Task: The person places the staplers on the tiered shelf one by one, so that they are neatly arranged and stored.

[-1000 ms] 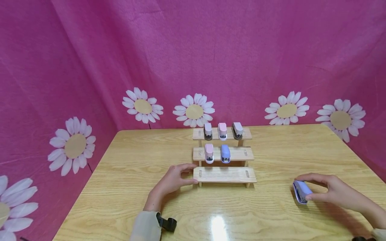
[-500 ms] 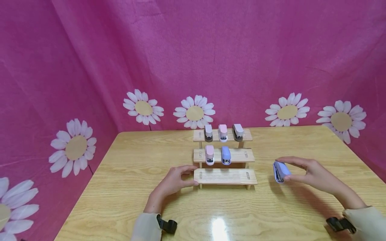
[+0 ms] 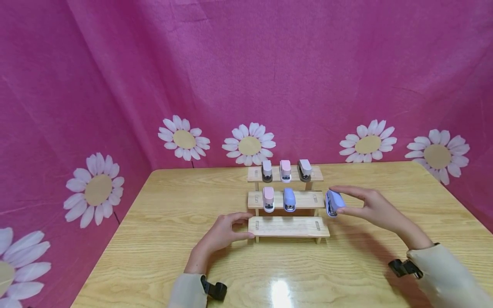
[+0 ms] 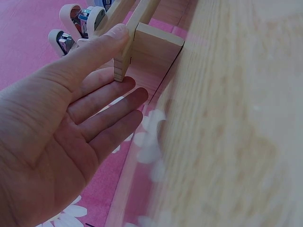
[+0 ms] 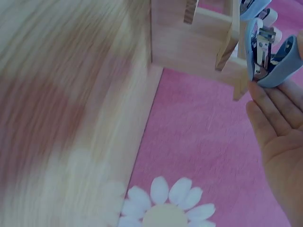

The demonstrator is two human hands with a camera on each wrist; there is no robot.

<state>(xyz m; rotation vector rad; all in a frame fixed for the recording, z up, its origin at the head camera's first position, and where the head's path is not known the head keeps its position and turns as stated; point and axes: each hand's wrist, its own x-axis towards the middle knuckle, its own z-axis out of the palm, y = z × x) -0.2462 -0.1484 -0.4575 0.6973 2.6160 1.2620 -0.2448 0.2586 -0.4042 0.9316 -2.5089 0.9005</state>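
My right hand pinches a blue-purple mini stapler between thumb and fingers, just off the right end of the middle step of a wooden three-step display stand. In the right wrist view, the held stapler shows its metal inside, close to the board ends. My left hand holds the left end of the lowest step, thumb at its front edge. On the middle step stand a pink stapler and a blue stapler. The top step bears a pink stapler between two grey ones.
The stand rests on a wood-grain table. Behind and to the left hangs a magenta cloth printed with white daisies. Black wrist straps with small cameras sit at both sleeves.
My right hand has carried the blue-purple stapler leftward and away from me, from the right side of the table to the middle step's right end. The left hand stays at the stand.
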